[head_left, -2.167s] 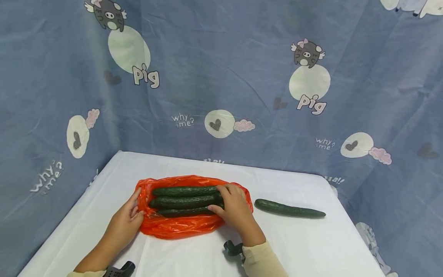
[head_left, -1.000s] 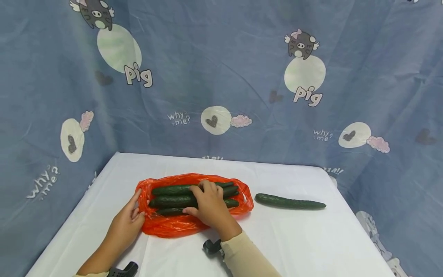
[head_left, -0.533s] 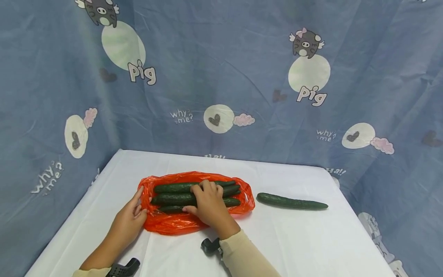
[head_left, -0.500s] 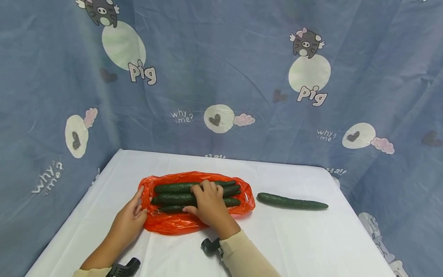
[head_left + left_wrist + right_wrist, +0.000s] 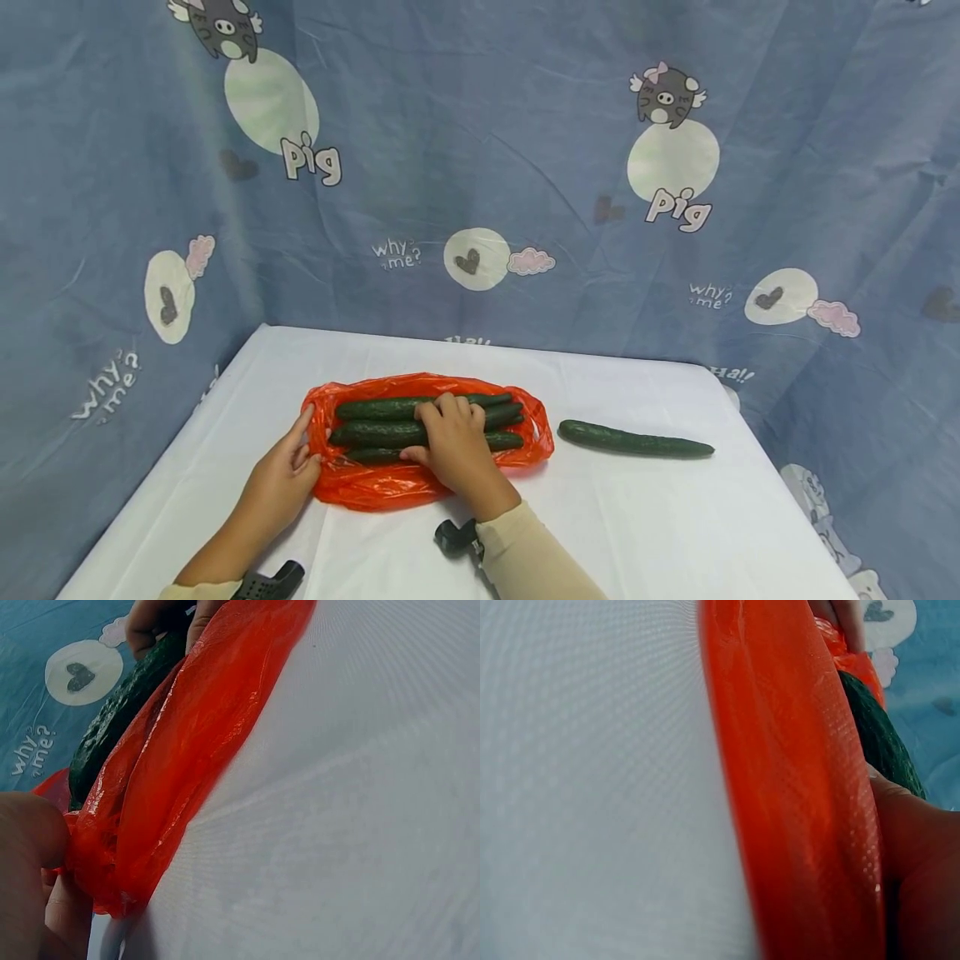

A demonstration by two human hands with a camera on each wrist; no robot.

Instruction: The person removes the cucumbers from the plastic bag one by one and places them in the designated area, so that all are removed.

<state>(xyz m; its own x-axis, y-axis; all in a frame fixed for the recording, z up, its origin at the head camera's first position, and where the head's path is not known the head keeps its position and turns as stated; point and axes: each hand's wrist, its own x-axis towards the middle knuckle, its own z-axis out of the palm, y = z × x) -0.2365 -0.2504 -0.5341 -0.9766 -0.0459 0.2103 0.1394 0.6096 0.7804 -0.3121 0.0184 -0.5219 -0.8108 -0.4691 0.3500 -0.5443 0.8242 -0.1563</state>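
Note:
Several dark green cucumbers (image 5: 375, 432) lie side by side in a crumpled red plastic bag (image 5: 382, 493) on the table. My left hand (image 5: 276, 485) holds the bag's left end; the left wrist view shows thumb and fingers (image 5: 69, 915) pinching the gathered plastic. Across the middle of the cucumbers sits my right hand (image 5: 459, 450), its fingers bent over the farther ones and its thumb at the near one. In the right wrist view that thumb (image 5: 900, 802) presses beside a cucumber (image 5: 881, 739), behind the bag's wall. The right fingertips are partly hidden.
A single loose cucumber (image 5: 636, 440) lies on the white-covered table (image 5: 675, 525), to the right of the bag. Blue printed cloth (image 5: 510, 150) hangs behind the table and along its sides. Black wrist devices (image 5: 453, 538) sit under both forearms.
Since the oldest frame my right hand has moved left from the cucumbers' right ends to their middle, uncovering those ends. My left hand stays at the bag. Over the last half second, hardly anything differs.

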